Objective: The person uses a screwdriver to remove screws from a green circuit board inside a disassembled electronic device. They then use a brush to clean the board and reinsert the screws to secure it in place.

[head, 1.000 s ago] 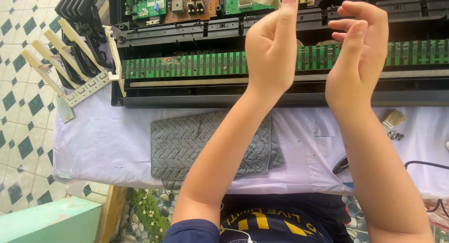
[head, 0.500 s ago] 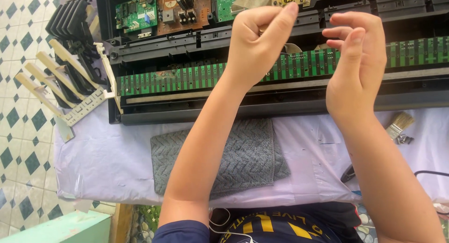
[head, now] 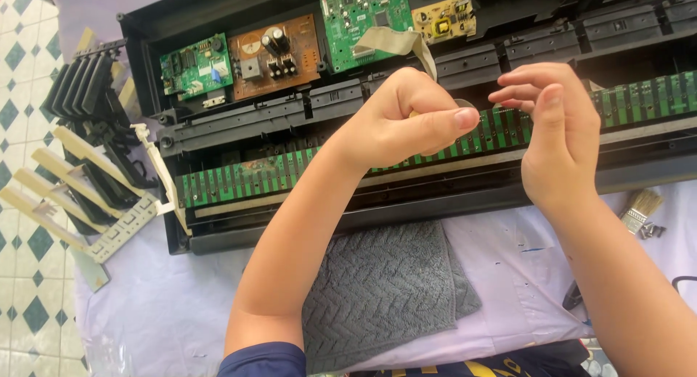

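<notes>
Left hand [head: 396, 126] pinched narrow on something small and hidden; right hand [head: 555, 134] loosely curled, empty, above ridged green contact strip [head: 247, 175]. Ribbed grey towel [head: 385, 286] at bench edge.

left hand [head: 396, 126] now curled, right hand [head: 555, 137] lowered

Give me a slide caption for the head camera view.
Left hand and right hand raised over an opened electronic keyboard, grey towel below.
</notes>
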